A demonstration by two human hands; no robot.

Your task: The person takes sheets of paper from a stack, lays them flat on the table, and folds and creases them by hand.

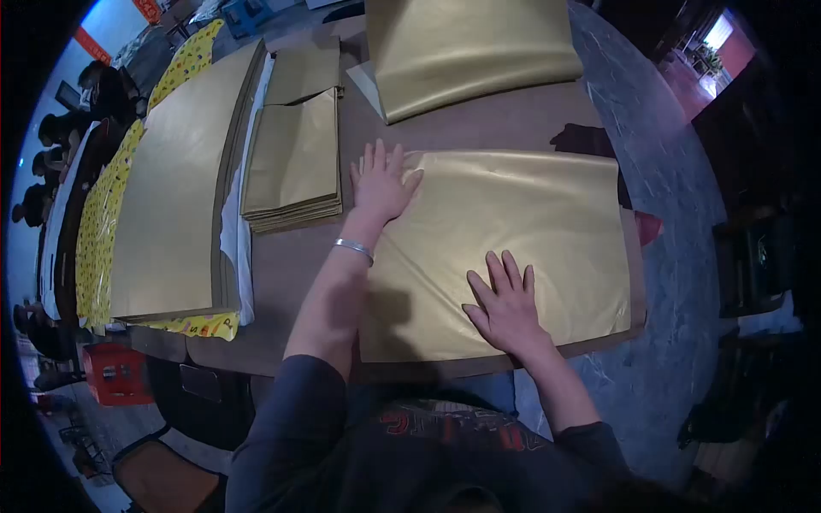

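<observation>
A large gold sheet (pixel 547 205) lies on the brown-covered table in front of me, with a crease running diagonally across its left half. My left hand (pixel 383 184) rests at the sheet's upper left corner, fingers spread and pointing away from me. Flat on the lower middle of the same sheet is my right hand (pixel 508 309), its fingers apart. Neither hand grips anything. A silver bracelet (pixel 353 248) circles my left wrist.
Left of the sheet stands a pile of folded gold sheets (pixel 295 154). Farther left lies a tall stack of large gold sheets (pixel 175 188) on yellow patterned cloth (pixel 94 248). More gold material (pixel 475 51) sits at the far side. A red crate (pixel 118 374) is on the floor; people sit at far left.
</observation>
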